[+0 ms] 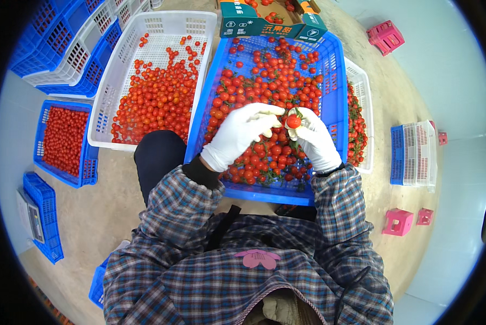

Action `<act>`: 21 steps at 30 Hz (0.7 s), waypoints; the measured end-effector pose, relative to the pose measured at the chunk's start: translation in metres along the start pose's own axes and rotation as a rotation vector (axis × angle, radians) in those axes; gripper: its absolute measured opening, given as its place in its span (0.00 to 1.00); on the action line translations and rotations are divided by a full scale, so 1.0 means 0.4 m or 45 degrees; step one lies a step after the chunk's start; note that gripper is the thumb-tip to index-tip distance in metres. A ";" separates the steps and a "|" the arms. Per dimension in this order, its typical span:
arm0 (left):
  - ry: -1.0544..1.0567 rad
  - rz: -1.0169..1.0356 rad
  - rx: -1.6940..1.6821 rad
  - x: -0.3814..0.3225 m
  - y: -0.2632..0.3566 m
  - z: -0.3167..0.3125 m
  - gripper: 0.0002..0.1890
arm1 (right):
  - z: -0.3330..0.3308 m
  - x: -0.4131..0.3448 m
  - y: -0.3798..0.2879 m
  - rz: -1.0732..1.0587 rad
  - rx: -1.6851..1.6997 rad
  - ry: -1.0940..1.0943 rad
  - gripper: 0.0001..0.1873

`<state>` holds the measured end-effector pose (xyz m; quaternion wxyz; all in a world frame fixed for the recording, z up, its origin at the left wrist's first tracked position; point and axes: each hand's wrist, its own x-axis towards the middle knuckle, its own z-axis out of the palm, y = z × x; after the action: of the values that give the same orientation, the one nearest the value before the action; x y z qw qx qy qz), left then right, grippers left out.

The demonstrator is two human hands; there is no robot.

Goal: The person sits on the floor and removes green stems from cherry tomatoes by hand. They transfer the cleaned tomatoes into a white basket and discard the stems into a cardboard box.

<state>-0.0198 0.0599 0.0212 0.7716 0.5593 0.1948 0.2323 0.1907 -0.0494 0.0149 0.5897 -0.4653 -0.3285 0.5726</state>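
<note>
My right hand [314, 140], in a white glove, holds a red cherry tomato [293, 121] with a green stem between thumb and fingertips. Just left of it is my white-gloved left hand [245, 132], its fingers bent toward the tomato. Its palm side is hidden, so whether anything is in it does not show. Both hands are above a blue plastic crate [335, 118] across my lap. Loose cherry tomatoes [267, 156] with green stems and bits of vine lie in this crate.
A white plastic crate [100, 91] of mostly stemless tomatoes stands on the left. Beyond the blue crate is a green cardboard box [243, 26]; another white crate [368, 156] sits at right. A smaller blue crate [89, 162], stacked crates [70, 61] and pink stools [398, 222] surround me.
</note>
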 end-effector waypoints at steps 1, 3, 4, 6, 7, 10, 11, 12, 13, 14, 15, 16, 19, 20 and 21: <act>-0.023 -0.026 0.000 0.001 -0.003 0.008 0.19 | 0.011 0.001 -0.001 0.010 -0.052 0.046 0.25; -0.017 -0.036 0.017 0.000 -0.007 0.015 0.18 | 0.027 -0.005 0.000 -0.007 -0.141 0.088 0.24; -0.005 0.012 0.002 -0.001 -0.008 0.014 0.18 | 0.029 -0.008 -0.001 -0.027 -0.163 0.107 0.24; 0.006 0.038 0.000 -0.002 -0.006 0.003 0.18 | 0.014 -0.015 -0.009 -0.119 -0.101 0.167 0.23; 0.073 0.054 -0.024 -0.001 -0.005 -0.004 0.18 | -0.008 -0.020 -0.025 -0.186 -0.010 0.181 0.21; 0.296 0.243 -0.150 -0.007 0.003 -0.044 0.20 | -0.106 -0.022 -0.086 -0.559 0.757 0.200 0.21; 0.373 0.287 -0.206 -0.003 0.005 -0.061 0.19 | -0.135 -0.025 -0.097 -0.595 0.779 0.394 0.23; 0.457 0.321 -0.272 -0.002 0.006 -0.077 0.20 | -0.156 -0.022 -0.099 -0.554 0.762 0.346 0.23; 0.546 0.356 -0.332 -0.001 0.006 -0.093 0.20 | -0.169 -0.013 -0.090 -0.507 0.779 0.417 0.22; 0.583 0.347 -0.524 0.001 0.006 -0.112 0.21 | -0.172 0.002 -0.073 -0.374 0.314 0.435 0.21; 0.607 0.339 -0.646 0.004 0.005 -0.127 0.21 | -0.167 0.016 -0.051 -0.194 -0.140 0.624 0.21; 0.624 0.345 -0.670 0.005 -0.001 -0.133 0.21 | -0.152 0.017 -0.022 -0.201 -0.333 0.482 0.17; 0.547 0.346 -0.798 0.017 -0.017 -0.146 0.21 | -0.087 0.114 0.075 -0.268 -0.988 0.416 0.12; 0.515 0.375 -0.793 0.016 -0.022 -0.145 0.21 | -0.071 0.153 0.091 -0.479 -1.327 0.316 0.12; 0.514 0.345 -0.799 0.019 -0.023 -0.146 0.21 | -0.058 0.185 0.101 -0.590 -1.681 0.244 0.13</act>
<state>-0.0450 0.1070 -0.0054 0.8135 0.2602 0.1864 0.4856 0.2067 0.0158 -0.0413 0.3174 -0.6922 -0.6444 0.0698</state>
